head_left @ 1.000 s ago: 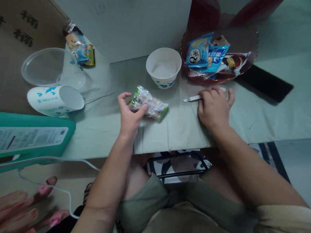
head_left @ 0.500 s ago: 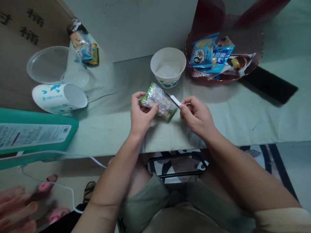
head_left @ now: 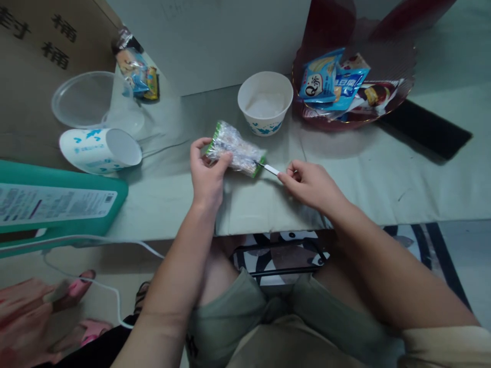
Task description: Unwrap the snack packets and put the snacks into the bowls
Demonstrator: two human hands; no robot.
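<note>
In the head view, my left hand [head_left: 209,171] is closed on the left end of a clear snack packet [head_left: 236,145] with green edges, the thumb on top. My right hand [head_left: 310,181] pinches a small knife-like tool [head_left: 271,169] with a white handle and a thin dark tip. That tip meets the packet near its lower right green edge; whether it has gone through the film I cannot tell. Just behind the packet stands a white paper bowl [head_left: 265,105] with blue leaf prints, something pale at its bottom.
A reddish glass dish [head_left: 399,105] with several snack packets stands back right, beside a black flat object [head_left: 433,133]. At left are a tipped paper cup [head_left: 102,150], a clear lid [head_left: 88,99], wrapped snacks [head_left: 134,71] and a green jug [head_left: 61,199]. Another person's feet [head_left: 26,312] show below.
My left hand has shifted the packet left and slightly away. The tool's tip has gone from the packet's upper right side to its lower right end.
</note>
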